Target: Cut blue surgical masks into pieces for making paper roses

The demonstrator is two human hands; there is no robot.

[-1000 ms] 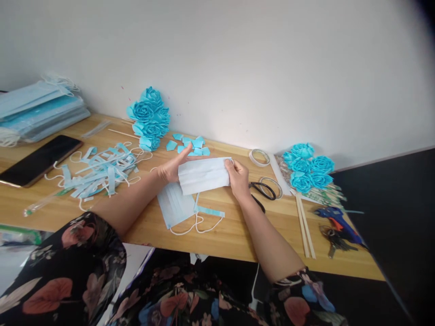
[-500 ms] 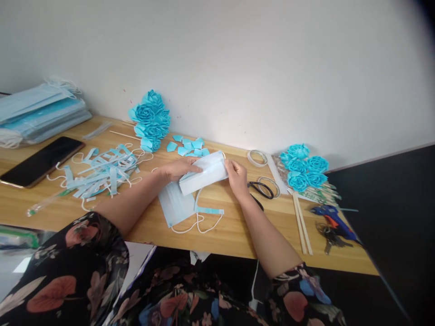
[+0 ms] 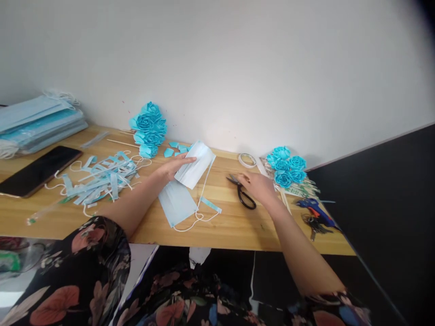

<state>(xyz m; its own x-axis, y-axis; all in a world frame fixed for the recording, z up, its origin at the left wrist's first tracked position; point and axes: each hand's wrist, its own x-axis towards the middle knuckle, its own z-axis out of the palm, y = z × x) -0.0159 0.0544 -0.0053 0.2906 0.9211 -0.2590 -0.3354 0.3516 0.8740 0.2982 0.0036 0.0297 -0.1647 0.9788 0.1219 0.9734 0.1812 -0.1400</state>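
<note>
My left hand is closed on the edge of a pale blue face mask, held tilted above the table with an ear loop hanging from its right side. Under it a second mask lies flat, partly covered. A cut blue strip with white elastic lies beside that mask. My right hand has its fingers closed around a pair of black-handled scissors, whose blades point left towards the masks. The fingers hide part of the scissors' handles.
Cut strips with elastics lie in a heap at left, near a phone and stacked masks. Blue petals lie by blue flowers. At right are a tape roll, more flowers, a glue gun and keys.
My right hand has let go of the mask and moved right to take hold of the scissors. The mask, now in my left hand alone, has swung more upright. The view has shifted slightly right.
</note>
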